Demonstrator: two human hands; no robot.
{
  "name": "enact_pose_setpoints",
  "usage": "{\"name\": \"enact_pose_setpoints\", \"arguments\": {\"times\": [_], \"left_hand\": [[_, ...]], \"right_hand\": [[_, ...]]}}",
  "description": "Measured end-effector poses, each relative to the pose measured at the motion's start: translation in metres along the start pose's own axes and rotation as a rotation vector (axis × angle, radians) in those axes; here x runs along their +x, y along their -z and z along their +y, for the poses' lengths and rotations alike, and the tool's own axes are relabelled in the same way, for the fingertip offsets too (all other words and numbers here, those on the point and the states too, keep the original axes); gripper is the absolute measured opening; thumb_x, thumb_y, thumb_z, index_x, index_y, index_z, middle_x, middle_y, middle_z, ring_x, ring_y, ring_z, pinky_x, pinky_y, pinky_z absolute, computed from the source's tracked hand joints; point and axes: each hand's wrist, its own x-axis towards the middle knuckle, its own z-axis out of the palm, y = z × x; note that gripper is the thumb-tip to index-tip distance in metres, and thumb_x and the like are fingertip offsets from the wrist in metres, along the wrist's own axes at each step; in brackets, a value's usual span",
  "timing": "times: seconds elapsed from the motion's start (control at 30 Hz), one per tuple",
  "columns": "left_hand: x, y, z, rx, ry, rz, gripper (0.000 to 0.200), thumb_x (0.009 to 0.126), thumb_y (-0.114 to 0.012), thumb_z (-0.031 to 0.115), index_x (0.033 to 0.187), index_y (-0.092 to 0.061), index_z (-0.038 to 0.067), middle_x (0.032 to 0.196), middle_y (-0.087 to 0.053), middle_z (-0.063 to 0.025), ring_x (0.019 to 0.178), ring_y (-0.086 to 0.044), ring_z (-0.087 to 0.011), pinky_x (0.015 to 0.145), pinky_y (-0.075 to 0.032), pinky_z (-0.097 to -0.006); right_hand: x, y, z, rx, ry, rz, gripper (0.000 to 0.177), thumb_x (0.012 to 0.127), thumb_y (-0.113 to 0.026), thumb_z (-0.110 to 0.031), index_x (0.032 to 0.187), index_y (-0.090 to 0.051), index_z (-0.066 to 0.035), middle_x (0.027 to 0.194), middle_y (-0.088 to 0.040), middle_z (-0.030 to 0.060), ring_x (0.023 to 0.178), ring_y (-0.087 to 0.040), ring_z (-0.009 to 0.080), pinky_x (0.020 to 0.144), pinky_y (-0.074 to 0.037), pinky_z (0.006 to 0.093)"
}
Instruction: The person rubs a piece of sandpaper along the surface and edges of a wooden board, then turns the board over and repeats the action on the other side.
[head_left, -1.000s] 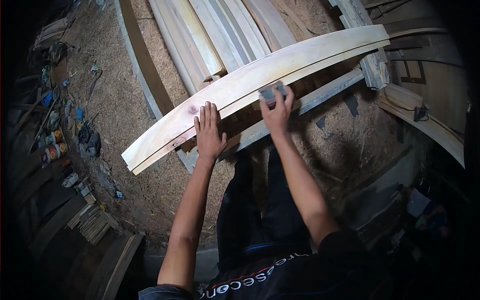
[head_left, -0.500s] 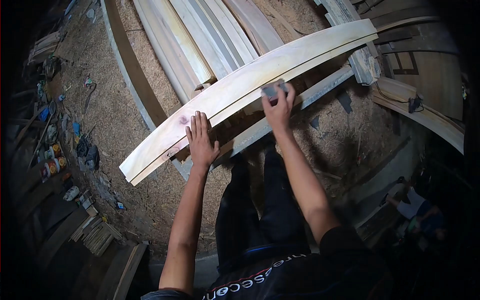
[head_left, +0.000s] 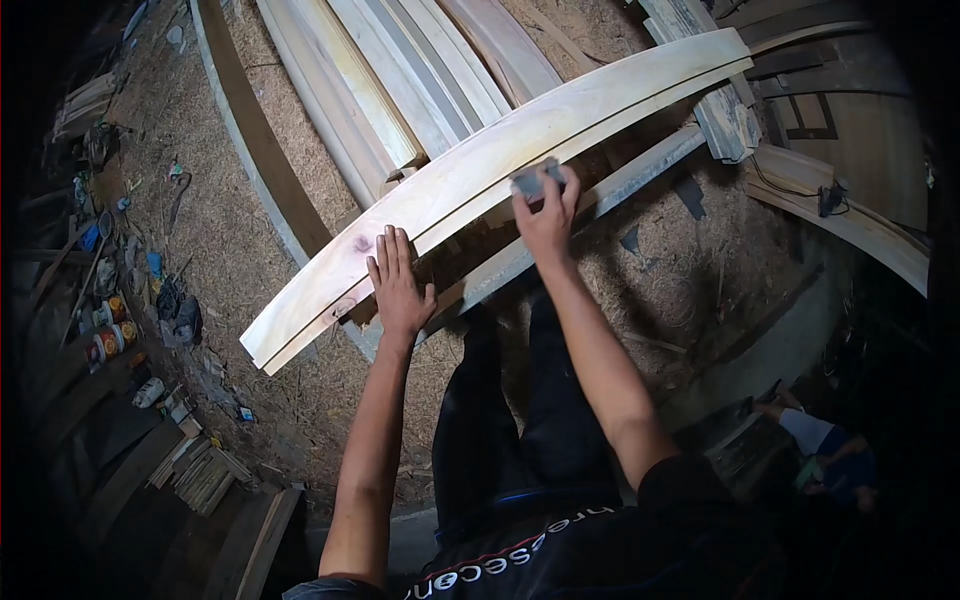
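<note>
A long pale wooden board (head_left: 480,178) with a stepped groove along its near edge lies across the view, looking curved through the wide lens. My left hand (head_left: 400,290) rests on its near edge, left of the middle, fingers stretched out flat and holding nothing. Further right, my right hand (head_left: 549,226) grips a small grey sanding block (head_left: 540,181) between thumb and fingers. The block is against the board's grooved near edge, and its underside is hidden.
Several planks (head_left: 400,90) lie side by side beyond the board. A beam (head_left: 600,190) runs below its near edge. Wood shavings (head_left: 660,290) cover the ground. Cans and scraps (head_left: 110,340) are at left. At the lower right, another person (head_left: 825,440) is partly visible in shadow.
My right hand has moved slightly left along the board's edge with the sanding block. My left hand stays on the same part of the board. The other person has shifted a little.
</note>
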Motion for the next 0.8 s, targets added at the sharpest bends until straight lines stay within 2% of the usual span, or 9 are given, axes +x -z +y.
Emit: {"name": "enact_pose_setpoints", "arguments": {"times": [0.07,0.13,0.23,0.27,0.33,0.43,0.53,0.67,0.8], "left_hand": [[0.002,0.0,0.002,-0.003,-0.001,0.007,0.112,0.071,-0.073,0.02,0.165,-0.013,0.006,0.171,-0.017,-0.016,0.159,-0.014,-0.0344,0.128,-0.012,-0.0544],[0.002,-0.001,0.002,0.002,0.018,-0.008,0.112,0.071,-0.073,0.02,0.165,-0.013,0.006,0.172,-0.016,-0.0161,0.159,-0.014,-0.0342,0.128,-0.012,-0.0543],[0.002,0.0,0.0,-0.007,-0.001,0.0,0.112,0.071,-0.072,0.02,0.165,-0.014,0.006,0.171,-0.018,-0.0166,0.159,-0.014,-0.0343,0.128,-0.011,-0.0541],[0.001,0.0,-0.001,-0.002,-0.007,0.002,0.112,0.071,-0.072,0.02,0.165,-0.014,0.006,0.171,-0.018,-0.0168,0.159,-0.014,-0.0344,0.128,-0.011,-0.054],[0.003,0.0,0.0,-0.007,-0.007,0.004,0.111,0.071,-0.072,0.02,0.165,-0.015,0.006,0.171,-0.019,-0.0176,0.159,-0.015,-0.0348,0.128,-0.011,-0.0541],[0.0,-0.001,0.001,-0.02,-0.014,0.021,0.111,0.071,-0.072,0.02,0.165,-0.015,0.006,0.171,-0.019,-0.0182,0.159,-0.014,-0.0349,0.127,-0.011,-0.0544],[0.003,-0.002,0.004,-0.026,-0.007,0.039,0.111,0.071,-0.072,0.02,0.165,-0.014,0.006,0.171,-0.018,-0.0184,0.159,-0.013,-0.0348,0.127,-0.011,-0.0546],[0.002,-0.003,-0.001,-0.002,-0.007,0.023,0.112,0.071,-0.072,0.021,0.165,-0.013,0.005,0.171,-0.017,-0.0182,0.16,-0.012,-0.0344,0.127,-0.01,-0.0545],[0.001,-0.003,-0.002,0.013,-0.015,-0.003,0.112,0.071,-0.072,0.021,0.165,-0.013,0.005,0.171,-0.016,-0.0179,0.159,-0.012,-0.0343,0.128,-0.01,-0.0541]], "right_hand": [[-0.023,-0.014,-0.021,0.097,-0.009,-0.038,0.043,0.084,-0.081,-0.018,0.121,-0.065,-0.004,0.138,-0.046,0.0226,0.126,-0.05,0.042,0.104,-0.045,0.0514],[-0.056,-0.023,-0.047,0.008,0.127,-0.163,0.048,0.079,-0.083,-0.019,0.122,-0.068,-0.006,0.139,-0.047,0.0218,0.126,-0.049,0.0422,0.105,-0.044,0.0514],[-0.061,-0.018,-0.046,0.066,0.061,-0.265,0.049,0.076,-0.084,-0.016,0.122,-0.069,-0.007,0.14,-0.048,0.0205,0.127,-0.049,0.0418,0.107,-0.043,0.0524],[-0.048,-0.015,-0.034,0.058,0.133,-0.159,0.047,0.077,-0.083,-0.015,0.12,-0.069,-0.006,0.138,-0.049,0.0206,0.126,-0.05,0.0412,0.105,-0.046,0.0517],[-0.016,-0.004,-0.008,0.091,0.046,-0.026,0.045,0.078,-0.082,-0.013,0.12,-0.068,-0.004,0.136,-0.05,0.0215,0.124,-0.052,0.0415,0.102,-0.047,0.0509],[0.017,0.011,0.019,-0.059,0.023,0.013,0.04,0.082,-0.08,-0.013,0.119,-0.066,-0.003,0.136,-0.045,0.0236,0.123,-0.052,0.0412,0.1,-0.048,0.0511],[0.0,-0.002,0.001,0.066,-0.036,0.044,0.04,0.082,-0.08,-0.013,0.119,-0.067,-0.005,0.138,-0.044,0.0233,0.124,-0.051,0.0412,0.102,-0.046,0.0512],[-0.069,-0.03,-0.059,0.123,-0.027,-0.187,0.044,0.079,-0.083,-0.013,0.119,-0.068,-0.007,0.144,-0.043,0.0222,0.131,-0.045,0.0449,0.11,-0.04,0.0547],[-0.064,-0.033,-0.042,0.147,-0.01,-0.145,0.051,0.076,-0.084,-0.014,0.123,-0.067,-0.008,0.141,-0.046,0.0227,0.13,-0.049,0.0425,0.108,-0.044,0.0514]]}}
